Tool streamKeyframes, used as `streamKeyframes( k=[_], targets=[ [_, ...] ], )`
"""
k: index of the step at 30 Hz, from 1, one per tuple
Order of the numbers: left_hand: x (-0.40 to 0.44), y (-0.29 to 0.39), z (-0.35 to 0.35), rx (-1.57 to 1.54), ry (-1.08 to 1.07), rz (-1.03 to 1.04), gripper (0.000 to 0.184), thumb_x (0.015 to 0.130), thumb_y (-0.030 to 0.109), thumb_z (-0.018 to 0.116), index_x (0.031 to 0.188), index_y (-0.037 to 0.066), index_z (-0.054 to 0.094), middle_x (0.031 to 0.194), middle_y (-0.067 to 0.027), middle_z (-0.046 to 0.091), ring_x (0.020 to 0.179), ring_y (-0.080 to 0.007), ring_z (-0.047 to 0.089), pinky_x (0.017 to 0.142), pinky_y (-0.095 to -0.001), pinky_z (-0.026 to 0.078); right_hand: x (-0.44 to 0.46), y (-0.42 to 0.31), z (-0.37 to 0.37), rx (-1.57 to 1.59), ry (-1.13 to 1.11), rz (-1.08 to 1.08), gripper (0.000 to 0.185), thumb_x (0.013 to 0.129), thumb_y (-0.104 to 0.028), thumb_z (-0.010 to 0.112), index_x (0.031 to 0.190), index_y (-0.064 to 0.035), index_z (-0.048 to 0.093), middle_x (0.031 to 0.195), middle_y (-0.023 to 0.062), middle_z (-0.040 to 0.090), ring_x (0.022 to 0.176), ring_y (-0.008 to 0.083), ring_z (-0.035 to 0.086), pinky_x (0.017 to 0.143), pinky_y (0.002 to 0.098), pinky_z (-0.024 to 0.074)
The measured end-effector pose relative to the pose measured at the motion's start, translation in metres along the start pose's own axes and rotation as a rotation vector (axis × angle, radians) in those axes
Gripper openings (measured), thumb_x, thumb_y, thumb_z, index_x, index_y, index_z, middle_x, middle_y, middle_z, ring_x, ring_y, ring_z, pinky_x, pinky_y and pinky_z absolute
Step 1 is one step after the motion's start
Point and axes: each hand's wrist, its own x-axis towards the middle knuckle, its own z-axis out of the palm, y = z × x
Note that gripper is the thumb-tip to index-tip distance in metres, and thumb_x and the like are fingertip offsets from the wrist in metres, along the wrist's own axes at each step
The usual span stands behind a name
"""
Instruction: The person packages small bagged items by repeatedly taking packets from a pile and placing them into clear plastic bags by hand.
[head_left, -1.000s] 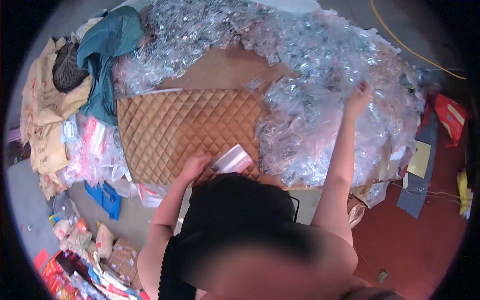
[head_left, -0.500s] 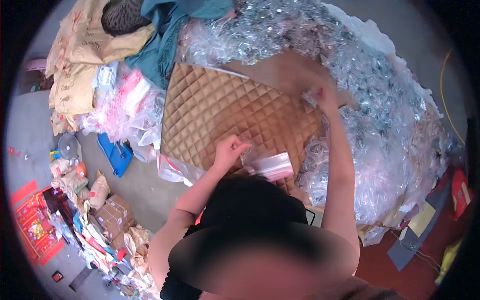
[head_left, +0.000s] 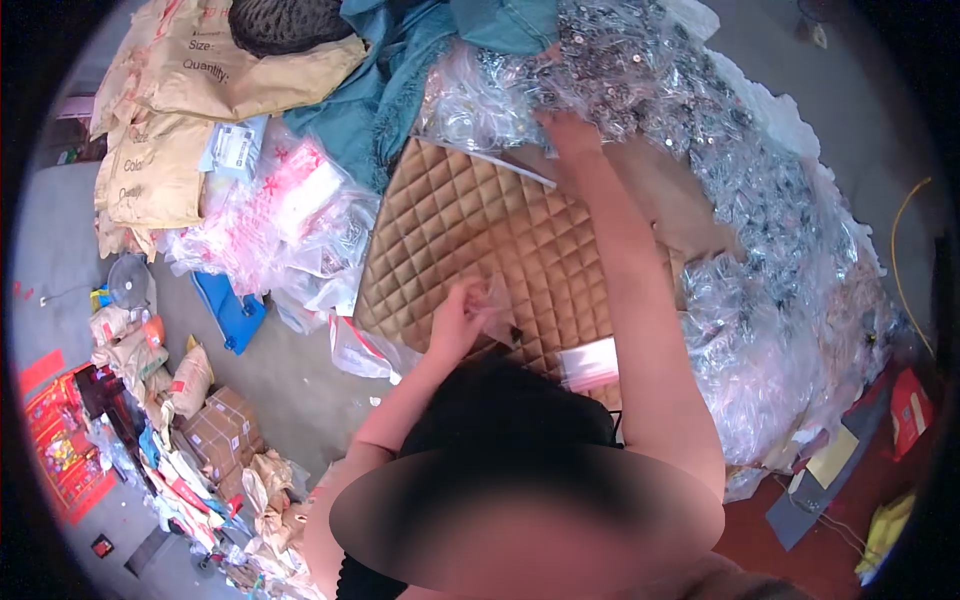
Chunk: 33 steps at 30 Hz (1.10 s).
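My left hand (head_left: 460,312) is closed around the edge of a small clear plastic bag (head_left: 495,308) above the brown quilted mat (head_left: 440,215). A small dark item (head_left: 515,336) shows at the bag's lower end; its kind is unclear. My right hand (head_left: 573,145) reaches past the mat's far edge to the heap of small clear plastic packets (head_left: 640,75). Its fingers are blurred against the packets, so their grip does not show. A stack of flat clear bags with a pink edge (head_left: 590,365) lies on the mat's near side, partly behind my right arm.
Brown cardboard (head_left: 680,195) lies between mat and heap. Teal cloth (head_left: 390,90) and large paper sacks (head_left: 160,180) are at the upper left, with pinkish plastic bags (head_left: 300,200) below. Cardboard boxes (head_left: 222,430) stand on the floor at left.
My right hand has swung left and away from me, from the cardboard to the heap's far-left part. The bag at my left hand now shows more clearly. The view has shifted slightly.
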Motion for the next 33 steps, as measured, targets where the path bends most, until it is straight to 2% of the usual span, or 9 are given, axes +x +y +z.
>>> streamKeyframes(
  k=[2,4,10,16,17,21,25,29,33],
  targets=[
    [0.006,-0.005,-0.006,-0.237,0.096,-0.167,0.021,0.076,0.01,0.077,0.088,0.005,0.06,0.082,-0.0099,0.054,0.076,-0.025,0.059,0.064,-0.0319,0.051,-0.012,-0.008,-0.008,0.023,-0.067,0.025,0.064,0.073,-0.017,0.073,0.132,-0.0151,0.048,0.108,0.0135,0.062,0.105,0.0323,0.06,0.081,0.0438,0.0531],
    [0.018,-0.01,-0.021,-0.021,0.08,0.059,0.015,0.081,0.01,0.073,0.09,0.006,0.062,0.095,-0.0114,0.053,0.083,-0.0277,0.058,0.071,-0.035,0.05,-0.036,0.002,0.001,0.171,0.061,0.035,0.038,0.078,-0.012,0.069,0.114,-0.0133,0.057,0.109,0.0105,0.062,0.098,0.0326,0.063,0.08,0.04,0.0542],
    [0.063,-0.015,-0.028,0.484,0.173,0.528,0.015,0.077,0.009,0.071,0.09,0.01,0.064,0.097,-0.01,0.054,0.098,-0.0306,0.053,0.091,-0.0463,0.042,-0.124,0.04,0.037,0.781,0.425,0.199,0.039,0.081,-0.006,0.068,0.117,-0.0124,0.054,0.109,0.0125,0.059,0.094,0.0294,0.064,0.08,0.041,0.0522],
    [0.082,-0.013,-0.021,0.426,-0.001,0.461,0.045,0.079,0.013,0.069,0.123,0.014,0.058,0.096,-0.0118,0.061,0.101,-0.0302,0.058,0.092,-0.0497,0.043,-0.111,0.0,-0.035,1.461,0.132,0.441,0.052,0.081,-0.01,0.068,0.128,-0.0218,0.049,0.107,0.009,0.062,0.097,0.0263,0.063,0.07,0.0375,0.0528],
    [0.081,-0.01,-0.02,0.366,-0.076,0.366,0.058,0.08,0.013,0.068,0.135,0.017,0.051,0.097,-0.0122,0.064,0.098,-0.0305,0.061,0.089,-0.0489,0.046,-0.101,-0.005,-0.042,1.459,0.132,0.437,0.052,0.081,-0.01,0.068,0.128,-0.0218,0.049,0.107,0.009,0.062,0.097,0.0263,0.063,0.07,0.0375,0.0528],
    [0.06,0.002,-0.036,0.413,-0.366,0.04,0.074,0.081,0.014,0.067,0.147,0.022,0.035,0.091,-0.0133,0.067,0.084,-0.0341,0.065,0.077,-0.0455,0.051,-0.042,-0.014,-0.026,0.118,-0.171,0.007,0.05,0.078,-0.01,0.063,0.126,-0.0173,0.052,0.097,0.0112,0.068,0.092,0.0301,0.067,0.08,0.0397,0.0534],
    [0.03,-0.049,-0.031,0.376,-0.278,0.087,0.041,0.086,0.021,0.064,0.126,0.018,0.059,0.095,-0.0151,0.066,0.076,-0.0356,0.065,0.067,-0.0401,0.052,-0.011,-0.013,0.015,-0.394,-0.377,-0.116,0.045,0.075,-0.012,0.064,0.119,-0.0174,0.061,0.097,0.011,0.069,0.09,0.03,0.068,0.079,0.0369,0.054],
    [0.017,-0.038,-0.037,0.296,-0.112,0.206,0.017,0.086,0.013,0.063,0.101,0.011,0.07,0.088,-0.0129,0.062,0.08,-0.0336,0.061,0.07,-0.0403,0.05,-0.062,-0.014,-0.037,-0.041,-0.088,-0.05,0.037,0.072,-0.007,0.067,0.109,-0.0129,0.066,0.098,0.0109,0.069,0.092,0.0303,0.068,0.078,0.0376,0.054],
    [0.017,-0.03,-0.029,0.327,-0.053,0.372,0.018,0.086,0.009,0.061,0.102,0.01,0.069,0.091,-0.0117,0.06,0.089,-0.0327,0.058,0.077,-0.0392,0.049,-0.152,-0.013,-0.055,0.73,0.184,0.146,0.037,0.076,-0.002,0.069,0.112,-0.0048,0.062,0.095,0.0068,0.068,0.092,0.0246,0.067,0.079,0.0331,0.053]
  ],
)
